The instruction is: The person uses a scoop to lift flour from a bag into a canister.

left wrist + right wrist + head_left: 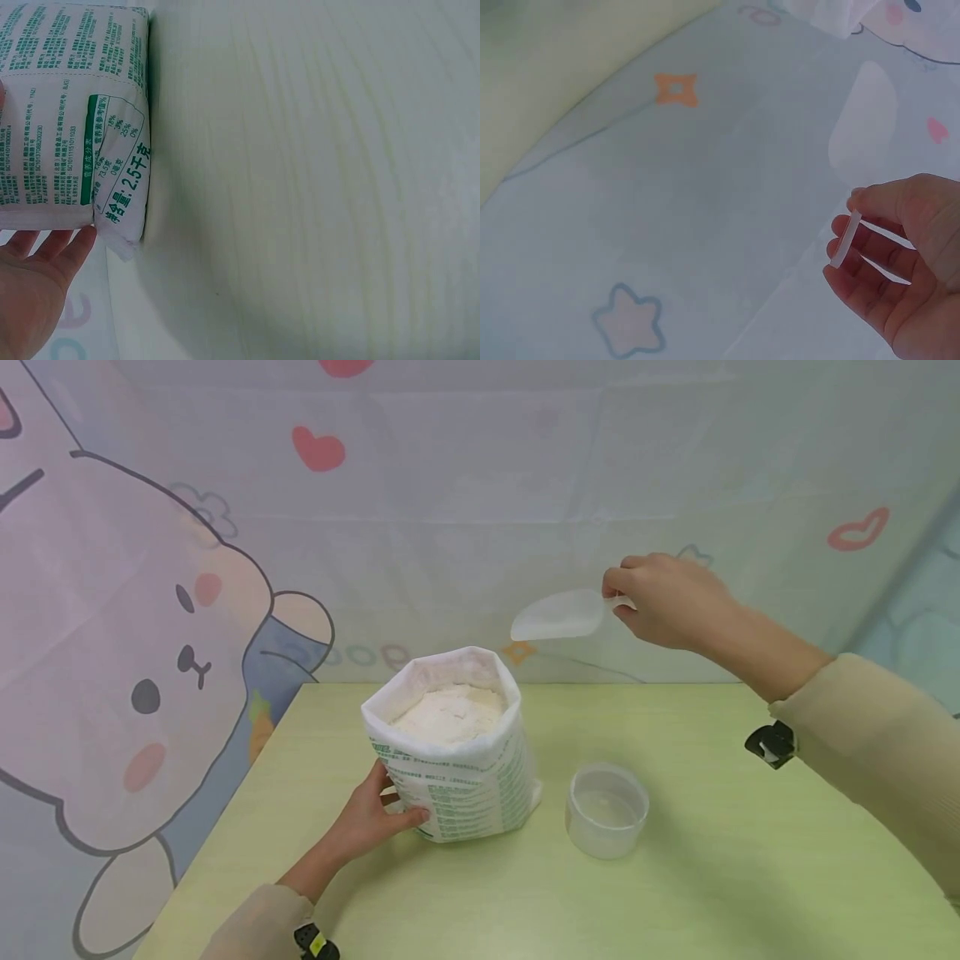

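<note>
Fingers of our right hand [663, 602] are pinched on the handle [846, 240] of the scoop [558, 617], thumb against fingertips, with the blade pointing left towards the bag [468, 797]. We seem to hold it this way so that the blade can tip while our knuckles are clear of the powder [453, 714]. Whether the blade carries anything, we cannot tell.

Our left hand [367, 820] has its thumb on the bag's front and its other fingers round the left side, low down, probably to brace the soft bag upright with its mouth open. Right of the bag, near but apart from it, the tub [606, 842] stands open on the counter [525, 910], placed, we judge, for a short reach between the 2.

Behind them the counter ends at the cloth [510, 485], which limits our depth there. The scoop hangs higher than both rims, to the right of the bag's mouth. We have more room in front and to the tub's right; the gap between bag and tub is narrow.
</note>
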Tool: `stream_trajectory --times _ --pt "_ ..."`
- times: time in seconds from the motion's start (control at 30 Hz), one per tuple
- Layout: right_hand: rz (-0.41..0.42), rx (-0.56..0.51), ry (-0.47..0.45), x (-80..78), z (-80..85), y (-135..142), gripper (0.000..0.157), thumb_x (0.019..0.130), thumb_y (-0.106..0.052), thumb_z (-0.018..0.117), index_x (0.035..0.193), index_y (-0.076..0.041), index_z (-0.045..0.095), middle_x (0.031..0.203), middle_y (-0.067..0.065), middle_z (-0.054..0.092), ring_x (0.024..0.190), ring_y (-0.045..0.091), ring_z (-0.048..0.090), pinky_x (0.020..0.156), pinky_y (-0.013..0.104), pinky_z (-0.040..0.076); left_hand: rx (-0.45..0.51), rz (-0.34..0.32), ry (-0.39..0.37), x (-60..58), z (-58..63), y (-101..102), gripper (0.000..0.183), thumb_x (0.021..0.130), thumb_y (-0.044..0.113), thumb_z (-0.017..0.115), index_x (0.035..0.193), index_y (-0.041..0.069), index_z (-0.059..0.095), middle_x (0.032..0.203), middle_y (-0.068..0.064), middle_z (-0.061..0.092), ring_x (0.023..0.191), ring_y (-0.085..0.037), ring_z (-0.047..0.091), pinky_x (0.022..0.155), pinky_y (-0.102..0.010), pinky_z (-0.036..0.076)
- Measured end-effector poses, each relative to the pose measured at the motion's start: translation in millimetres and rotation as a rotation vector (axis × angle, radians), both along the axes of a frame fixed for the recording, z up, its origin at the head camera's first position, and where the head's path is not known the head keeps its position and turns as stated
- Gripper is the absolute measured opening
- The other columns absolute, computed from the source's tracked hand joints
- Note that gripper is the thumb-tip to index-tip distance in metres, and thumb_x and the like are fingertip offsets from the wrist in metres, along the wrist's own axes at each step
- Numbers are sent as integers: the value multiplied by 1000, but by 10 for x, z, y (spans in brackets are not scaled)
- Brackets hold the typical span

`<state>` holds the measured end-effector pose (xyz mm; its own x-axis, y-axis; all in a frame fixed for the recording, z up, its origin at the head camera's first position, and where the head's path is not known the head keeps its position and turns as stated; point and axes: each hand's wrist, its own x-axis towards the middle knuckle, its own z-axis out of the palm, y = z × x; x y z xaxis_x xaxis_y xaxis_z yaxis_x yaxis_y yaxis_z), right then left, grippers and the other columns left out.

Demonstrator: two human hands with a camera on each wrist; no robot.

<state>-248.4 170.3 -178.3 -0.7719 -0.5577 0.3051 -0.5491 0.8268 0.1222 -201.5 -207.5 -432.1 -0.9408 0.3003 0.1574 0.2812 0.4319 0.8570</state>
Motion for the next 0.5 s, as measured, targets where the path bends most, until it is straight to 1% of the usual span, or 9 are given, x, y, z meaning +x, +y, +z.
stream_trajectory --times 0.1,0.27,0.5 --pt "27 15 -5 12 59 -93 17 84 -5 60 101 -5 62 96 11 62 82 29 59 62 40 50 2 0 -1 -1 1 4 73 72 30 79 128 30 33 121 5 51 115 -23 48 97 -44 46" --pt "64 56 -43 56 143 -258 17 84 -4 60 100 -7 63 97 9 61 87 29 59 68 41 51 -1 7 -10 -2 8 7 73 72 29 80 128 30 33 122 5 50 115 -23 48 97 -44 45" --pt "123 129 -73 67 158 -440 16 84 -5 62 99 -9 64 96 6 61 92 27 57 74 40 52 -1 3 -7 -23 -17 4 73 72 30 79 128 30 33 122 5 50 115 -23 48 98 -45 45"
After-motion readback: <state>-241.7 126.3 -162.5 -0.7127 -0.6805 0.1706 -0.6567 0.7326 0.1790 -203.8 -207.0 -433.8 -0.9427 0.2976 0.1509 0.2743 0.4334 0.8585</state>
